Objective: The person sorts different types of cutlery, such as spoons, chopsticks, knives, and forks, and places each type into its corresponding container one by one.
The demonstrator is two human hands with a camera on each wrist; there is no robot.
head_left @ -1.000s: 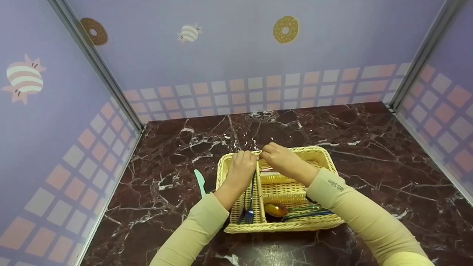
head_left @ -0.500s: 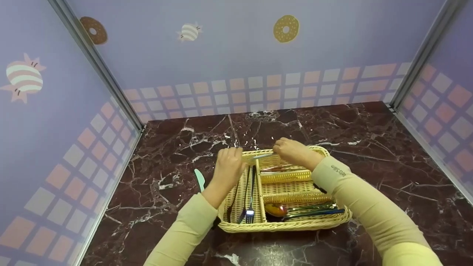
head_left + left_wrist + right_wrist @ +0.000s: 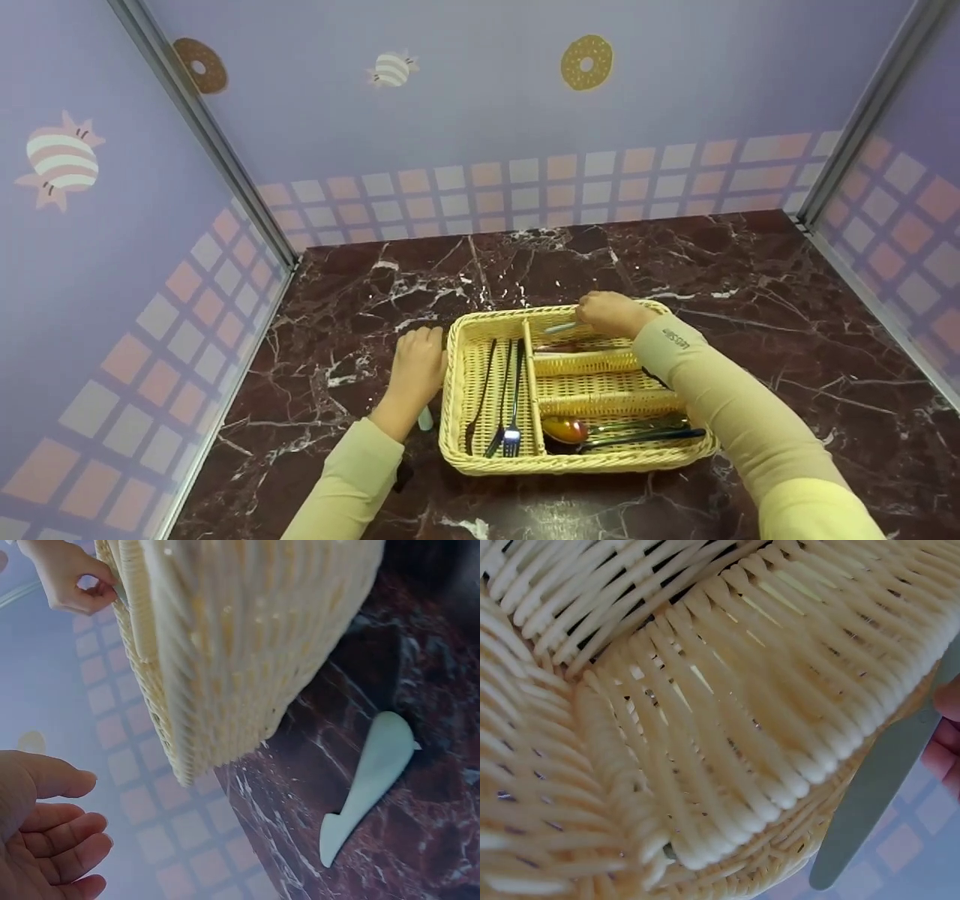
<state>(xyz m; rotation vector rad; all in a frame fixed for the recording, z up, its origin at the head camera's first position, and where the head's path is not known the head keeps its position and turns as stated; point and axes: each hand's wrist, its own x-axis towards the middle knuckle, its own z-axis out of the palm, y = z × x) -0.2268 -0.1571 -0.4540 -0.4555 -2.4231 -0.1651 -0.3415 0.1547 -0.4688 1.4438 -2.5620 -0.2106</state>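
Note:
My right hand pinches a pale blue-green table knife over the back compartment of the yellow wicker cutlery basket. In the right wrist view its blade slants down past the basket rim, the fingers at its upper end. Left of the basket, my left hand is held with nothing in it; the left wrist view shows its fingers loosely bent and apart from the thumb. A mint-green knife lies on the table below that hand, mostly covered by it in the head view.
The left compartment holds a fork and other dark slim cutlery. A shiny spoon and dark handles lie in the front right compartment; reddish and white pieces lie at the back. Patterned walls enclose the dark marble table.
My left hand has let go of the knife's other end and moved left, out of the basket, over the mint knife. The right hand has shifted slightly right with its knife.

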